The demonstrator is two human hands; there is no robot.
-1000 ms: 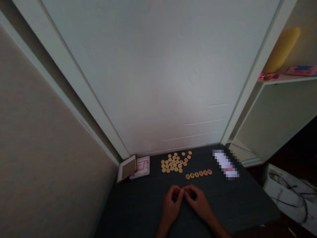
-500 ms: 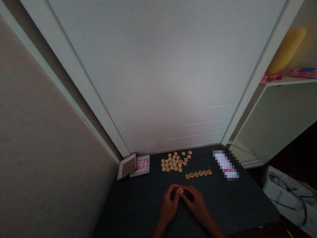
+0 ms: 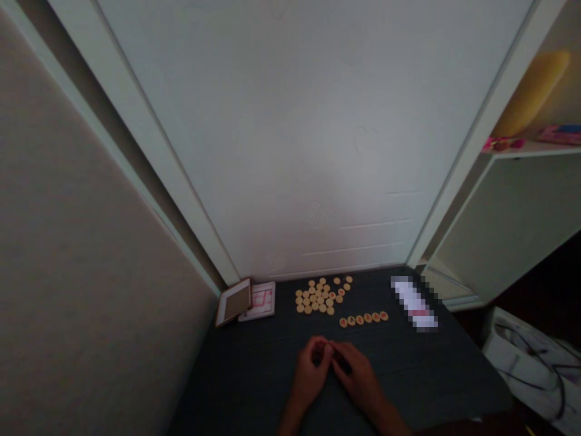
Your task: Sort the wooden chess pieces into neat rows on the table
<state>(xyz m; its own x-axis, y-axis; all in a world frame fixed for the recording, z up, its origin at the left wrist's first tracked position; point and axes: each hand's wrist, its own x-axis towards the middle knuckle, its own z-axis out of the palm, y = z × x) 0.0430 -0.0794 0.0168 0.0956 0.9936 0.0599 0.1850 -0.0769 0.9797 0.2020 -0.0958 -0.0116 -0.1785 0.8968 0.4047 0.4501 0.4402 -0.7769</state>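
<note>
My left hand (image 3: 311, 370) and my right hand (image 3: 358, 370) meet fingertip to fingertip above the near part of the dark table (image 3: 254, 375). Both are closed in a pinch around one round wooden Chinese chess piece, which the fingers now almost wholly hide. Just beyond my right hand lies a slanting row of several Chinese chess pieces (image 3: 360, 320), face up with red or dark characters. Farther back, a loose cluster of pale discs (image 3: 315, 298) lies mostly with blank sides up; a couple show red marks.
At the table's back left, a brown-edged box lid or tray (image 3: 236, 303) leans on a white box with red print (image 3: 263, 300). A blurred-out white item (image 3: 414, 303) lies at the right. Behind stands a white panel (image 3: 290, 151); cables lie over a white box (image 3: 521, 363) beside the table.
The piece between my fingertips showed its marked face before; my fingers have turned or closed over it, and it is hidden. The row and cluster stay put. The view shifts slightly.
</note>
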